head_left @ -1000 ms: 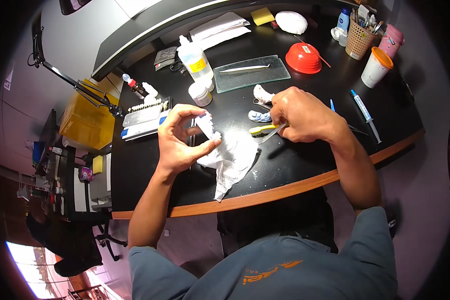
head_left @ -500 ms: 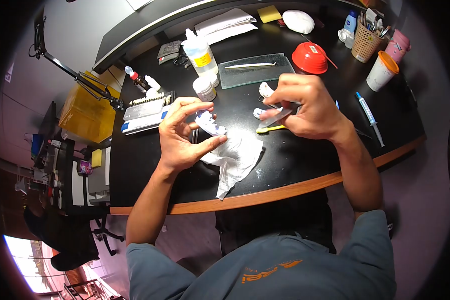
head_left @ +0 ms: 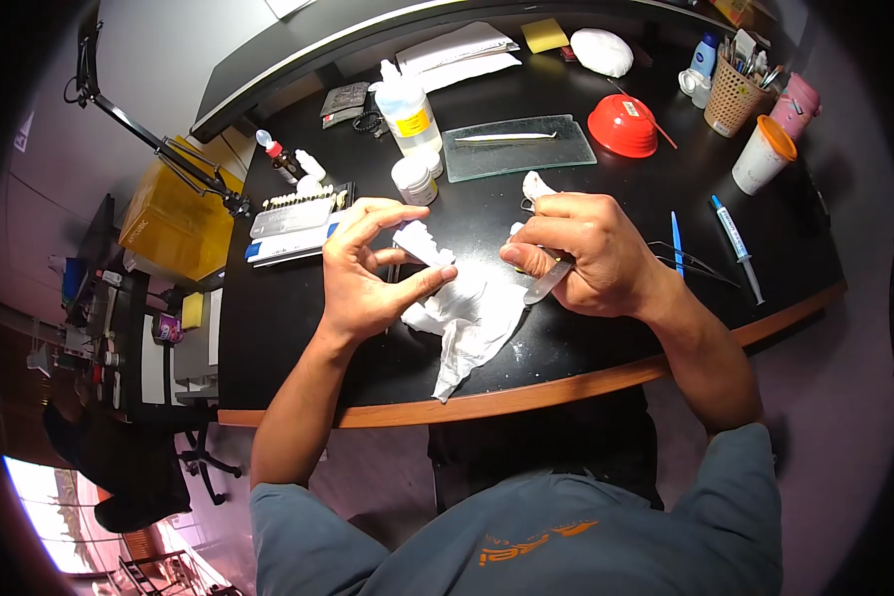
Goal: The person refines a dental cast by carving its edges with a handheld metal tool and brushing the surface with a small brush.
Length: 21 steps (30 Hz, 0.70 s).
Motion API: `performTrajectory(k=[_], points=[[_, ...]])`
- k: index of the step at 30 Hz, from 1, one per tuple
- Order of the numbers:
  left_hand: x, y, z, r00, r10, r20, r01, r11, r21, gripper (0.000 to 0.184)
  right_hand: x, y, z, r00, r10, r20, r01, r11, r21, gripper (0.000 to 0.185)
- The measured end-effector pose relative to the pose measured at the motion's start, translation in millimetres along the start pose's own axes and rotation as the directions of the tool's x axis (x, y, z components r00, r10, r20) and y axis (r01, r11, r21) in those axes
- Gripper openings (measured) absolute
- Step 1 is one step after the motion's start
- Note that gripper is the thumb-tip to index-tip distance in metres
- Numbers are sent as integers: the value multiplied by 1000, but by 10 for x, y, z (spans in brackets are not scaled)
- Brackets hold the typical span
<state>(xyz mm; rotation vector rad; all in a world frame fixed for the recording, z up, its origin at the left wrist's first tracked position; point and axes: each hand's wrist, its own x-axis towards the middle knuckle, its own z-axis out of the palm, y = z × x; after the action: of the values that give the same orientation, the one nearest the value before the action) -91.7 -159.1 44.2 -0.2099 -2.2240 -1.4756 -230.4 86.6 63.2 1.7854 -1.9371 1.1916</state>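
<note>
My left hand (head_left: pixel 368 268) is closed on a white dental model (head_left: pixel 423 243), pinched between the thumb below and the fingers above. Its jagged, tooth-like edge faces right. My right hand (head_left: pixel 586 253) is closed round a slim, translucent plastic piece (head_left: pixel 546 285), whose end sticks out below the fingers; its exact kind does not show. Under and between the hands lies a crumpled white tissue (head_left: pixel 472 333). Just beyond the right fingers is a small whitish object (head_left: pixel 536 186), partly hidden by them.
A glass slab (head_left: pixel 566 154) with a slim tool, a clear bottle (head_left: pixel 407 114), a white jar (head_left: pixel 413 183) and a red bowl (head_left: pixel 623 127) stand farther back. To the right lie a blue-tipped syringe (head_left: pixel 735 243), a blue stick (head_left: pixel 676 243) and tweezers (head_left: pixel 710 266). A tooth shade guide (head_left: pixel 303 204) is left.
My right hand has moved down and slightly left; the plastic piece in it now points downward instead of toward the left. My left hand still holds the dental model, turned slightly.
</note>
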Motion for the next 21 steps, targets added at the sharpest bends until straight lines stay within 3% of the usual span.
performTrajectory(k=[5,10,14,15,18,19,21], points=[[-4,3,-1,1000,9,22,-10,1000,18,60,17,-24,-30,1000,18,-12,-18,1000,10,35],[5,0,3,999,34,20,-34,999,34,60,15,57,-9,990,-9,-138,24,994,107,36],[-13,-8,6,998,63,4,-63,998,-18,61,11,45,-39,971,-12,-238,66,973,221,54],[-13,-8,7,998,64,4,-63,997,-36,61,5,9,-76,976,9,-219,39,976,214,74],[-20,4,11,994,104,19,-103,994,-30,63,39,-17,-110,958,-11,-288,74,975,210,88],[-18,6,16,992,122,17,-122,992,-37,63,6,-47,-112,968,63,-244,-6,974,228,92],[-14,1,29,987,158,8,-158,986,-50,62,-4,-67,-68,983,42,-178,-3,977,213,89]])
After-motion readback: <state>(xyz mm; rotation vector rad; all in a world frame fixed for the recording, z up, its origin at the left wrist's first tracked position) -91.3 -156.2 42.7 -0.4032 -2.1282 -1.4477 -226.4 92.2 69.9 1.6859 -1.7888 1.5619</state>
